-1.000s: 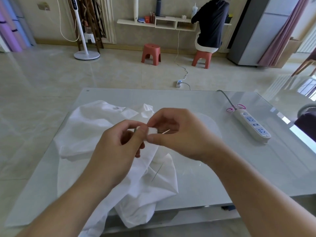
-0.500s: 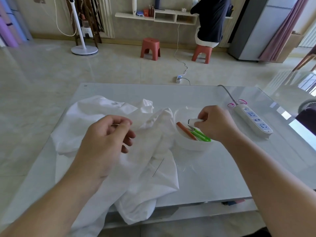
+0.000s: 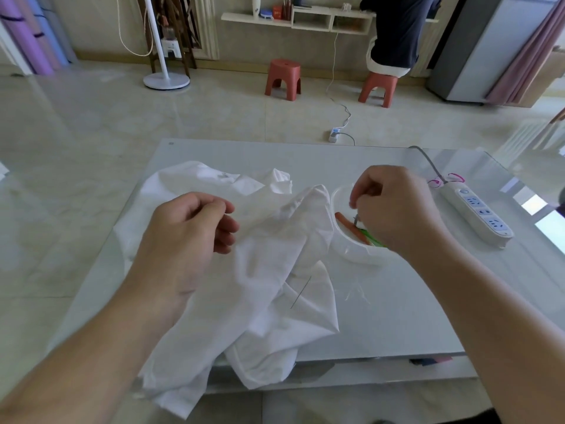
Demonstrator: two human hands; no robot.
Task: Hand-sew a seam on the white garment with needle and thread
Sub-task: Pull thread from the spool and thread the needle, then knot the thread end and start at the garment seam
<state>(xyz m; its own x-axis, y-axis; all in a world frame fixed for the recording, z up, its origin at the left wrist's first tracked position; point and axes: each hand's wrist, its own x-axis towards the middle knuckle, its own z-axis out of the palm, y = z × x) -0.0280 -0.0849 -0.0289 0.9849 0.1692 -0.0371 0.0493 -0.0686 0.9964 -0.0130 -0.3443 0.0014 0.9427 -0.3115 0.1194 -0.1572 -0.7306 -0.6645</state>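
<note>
1. Head view: a crumpled white garment (image 3: 263,270) lies across the middle and 7 o'clock part of the glass counter (image 3: 397,316), one fold hanging over the near edge.
2. The left hand (image 3: 186,240) hovers above the garment at about 9 o'clock of the cloth heap, thumb and forefinger pressed together as if pinching something fine; whether a thread sits between them cannot be told.
3. The other fingers of that hand are loosely curled.
4. A needle (image 3: 301,292) lies on the garment at 5 o'clock from the left hand, slanted, apart from both hands.
5. The right hand (image 3: 394,209) is over a white bowl (image 3: 339,197) just beside the garment at 3 o'clock, its fingers curled down into the bowl; what they hold, if anything, cannot be told, though a small grey tip shows beneath them.
6. In the bowl lie an orange stick-like item (image 3: 351,228) and a green item (image 3: 371,237), both partly hidden by the right hand.
7. Loose white threads (image 3: 356,290) lie on the counter at 6 o'clock from the bowl.
8. A white power strip (image 3: 477,212) rests at 3 o'clock on the counter, well apart from the garment.
9. Beyond the counter, at 12 o'clock, a red stool (image 3: 282,78) stands on the floor, and a person (image 3: 397,29) sits with their back turned on another.
</note>
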